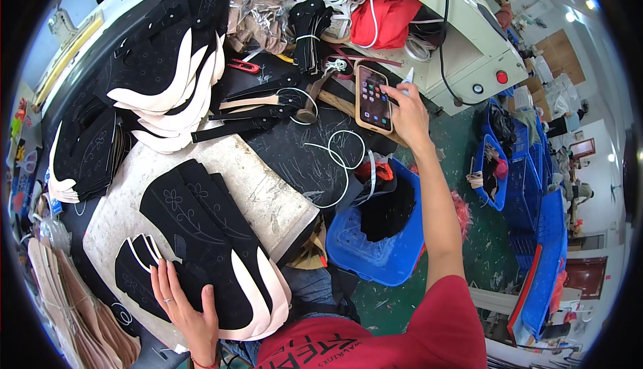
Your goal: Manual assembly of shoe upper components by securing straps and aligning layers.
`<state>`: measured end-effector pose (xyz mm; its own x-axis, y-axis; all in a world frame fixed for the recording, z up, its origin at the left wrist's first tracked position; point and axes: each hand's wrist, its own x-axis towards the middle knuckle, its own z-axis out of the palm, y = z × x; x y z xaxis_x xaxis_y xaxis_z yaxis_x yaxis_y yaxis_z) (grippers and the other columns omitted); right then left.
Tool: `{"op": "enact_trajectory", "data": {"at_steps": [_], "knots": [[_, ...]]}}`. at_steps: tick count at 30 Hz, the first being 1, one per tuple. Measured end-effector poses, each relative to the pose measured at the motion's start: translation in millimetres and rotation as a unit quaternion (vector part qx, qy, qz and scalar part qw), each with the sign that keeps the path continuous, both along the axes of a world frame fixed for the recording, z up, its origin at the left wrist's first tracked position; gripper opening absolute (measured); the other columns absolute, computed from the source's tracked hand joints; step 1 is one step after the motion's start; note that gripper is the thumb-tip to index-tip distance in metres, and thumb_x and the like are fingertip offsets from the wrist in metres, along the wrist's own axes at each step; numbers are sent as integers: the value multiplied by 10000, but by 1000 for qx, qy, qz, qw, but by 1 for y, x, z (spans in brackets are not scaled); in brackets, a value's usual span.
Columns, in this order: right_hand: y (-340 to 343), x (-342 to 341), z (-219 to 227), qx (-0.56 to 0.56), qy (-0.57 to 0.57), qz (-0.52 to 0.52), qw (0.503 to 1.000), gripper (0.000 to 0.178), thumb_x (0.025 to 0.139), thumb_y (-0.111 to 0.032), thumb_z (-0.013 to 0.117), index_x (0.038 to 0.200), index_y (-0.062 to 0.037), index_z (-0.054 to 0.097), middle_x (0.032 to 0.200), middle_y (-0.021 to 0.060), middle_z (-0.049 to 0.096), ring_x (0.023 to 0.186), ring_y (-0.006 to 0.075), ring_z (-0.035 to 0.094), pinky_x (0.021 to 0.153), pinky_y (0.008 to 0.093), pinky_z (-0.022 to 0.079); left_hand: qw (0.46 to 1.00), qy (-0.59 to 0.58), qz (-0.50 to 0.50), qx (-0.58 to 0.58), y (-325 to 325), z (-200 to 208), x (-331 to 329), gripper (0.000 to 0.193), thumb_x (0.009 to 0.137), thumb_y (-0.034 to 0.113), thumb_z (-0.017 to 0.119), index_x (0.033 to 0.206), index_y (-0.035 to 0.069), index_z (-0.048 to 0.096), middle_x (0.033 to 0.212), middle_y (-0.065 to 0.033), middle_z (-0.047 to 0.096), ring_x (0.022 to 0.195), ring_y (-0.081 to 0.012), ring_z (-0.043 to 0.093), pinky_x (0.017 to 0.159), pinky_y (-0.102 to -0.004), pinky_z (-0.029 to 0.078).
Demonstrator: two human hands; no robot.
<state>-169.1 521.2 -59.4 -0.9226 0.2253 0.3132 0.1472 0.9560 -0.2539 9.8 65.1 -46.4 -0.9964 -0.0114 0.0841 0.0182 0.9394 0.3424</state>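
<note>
While your left grip [184, 310] lies flat, released, on black flower-stitched panels [195, 201], your right grip [407, 111] holds a white pointed tool [409, 75], fingers over the smartphone [370, 104] just leftward, long axis pointing away.

Pale slab [264, 191] (scuffed), black pieces [218, 241] on top

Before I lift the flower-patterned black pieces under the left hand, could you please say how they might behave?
The black pieces are probably light and somewhat floppy, since they look like thin, flat sheets. They may slide apart, as they overlap with staggered edges beneath the left hand.
</note>
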Motion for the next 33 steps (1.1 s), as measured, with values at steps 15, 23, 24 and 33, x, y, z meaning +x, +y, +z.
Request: {"op": "enact_trajectory", "data": {"at_steps": [15,23,24,33], "knots": [[6,-4,3,-35,-8,16,999,370,778,41,545,1057,-164,676,1110,96,526,1009,292,554,866,359,447,1000,3,10,-8,0,-2,0,600,828,185,603,1353,-10,387,1423,-145,361,1359,-327,248,1101,-431,202],[6,-8,-4,-16,-10,26,999,327,775,-15,582,1048,-167,680,1125,74,519,961,296,590,803,393,474,1000,-1,7,0,-1,-1,1,630,798,188,629,1332,-39,384,1409,-183,357,1346,-369,248,1091,-457,214],[6,-9,-5,-17,-20,25,999,333,774,-8,578,1047,-169,680,1127,77,519,961,298,590,803,393,476,1000,-2,6,0,-1,-1,1,632,797,188,632,1332,-39,383,1408,-183,357,1346,-368,249,1091,-457,213],[-8,0,16,-23,32,-35,999,418,864,-273,588,1206,-36,549,1093,212,518,982,375,569,830,422,464,998,22,30,54,4,0,-1,684,785,179,655,1361,-25,348,1415,-184,345,1355,-361,230,1096,-454,200]]}}
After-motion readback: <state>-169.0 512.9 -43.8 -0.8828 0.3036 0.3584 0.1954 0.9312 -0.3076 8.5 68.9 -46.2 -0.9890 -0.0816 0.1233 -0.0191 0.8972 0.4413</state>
